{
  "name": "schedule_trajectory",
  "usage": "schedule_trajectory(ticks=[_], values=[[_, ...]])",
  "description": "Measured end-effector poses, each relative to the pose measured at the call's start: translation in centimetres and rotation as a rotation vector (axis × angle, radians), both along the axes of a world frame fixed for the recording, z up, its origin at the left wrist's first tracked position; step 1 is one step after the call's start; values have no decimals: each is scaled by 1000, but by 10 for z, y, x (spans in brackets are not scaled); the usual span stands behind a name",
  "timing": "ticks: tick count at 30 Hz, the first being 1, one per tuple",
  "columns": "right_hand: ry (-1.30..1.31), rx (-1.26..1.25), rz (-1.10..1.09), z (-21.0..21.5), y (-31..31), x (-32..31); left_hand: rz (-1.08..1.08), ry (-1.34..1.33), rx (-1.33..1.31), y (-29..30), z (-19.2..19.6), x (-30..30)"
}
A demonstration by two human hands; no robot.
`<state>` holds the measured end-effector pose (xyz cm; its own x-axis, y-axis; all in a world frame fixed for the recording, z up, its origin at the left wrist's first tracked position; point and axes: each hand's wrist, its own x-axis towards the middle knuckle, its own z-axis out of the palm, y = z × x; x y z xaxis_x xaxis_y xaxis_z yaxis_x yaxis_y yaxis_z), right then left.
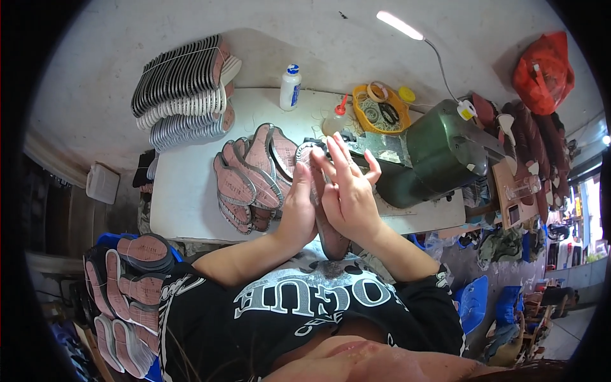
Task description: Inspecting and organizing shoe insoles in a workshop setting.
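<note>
Both hands press together around one shoe insole, grey-rimmed with a brownish face, held upright above the table's front edge. My left hand backs it from the left. My right hand lies flat against its right side, fingers spread upward. The insole's lower end sticks out below the palms. Just behind the hands, a fanned pile of similar insoles lies on the white table.
A tall stack of insoles leans at the table's back left. A white glue bottle, a small red-capped bottle, a yellow tray of rings and a green sewing machine stand behind. More insoles are piled at lower left.
</note>
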<state>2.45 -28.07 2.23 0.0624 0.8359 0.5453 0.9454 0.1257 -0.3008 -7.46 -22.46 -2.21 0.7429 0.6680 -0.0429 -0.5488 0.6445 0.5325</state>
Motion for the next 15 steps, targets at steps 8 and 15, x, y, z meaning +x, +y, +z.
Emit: schedule_trajectory(ticks=[8, 15], values=[[27, 15, -46, -3, -5, -4, 18, 103, 178, -2, 2, 2], [30, -15, 57, -9, -11, -17, -4, 120, 130, 12, 7, -9]])
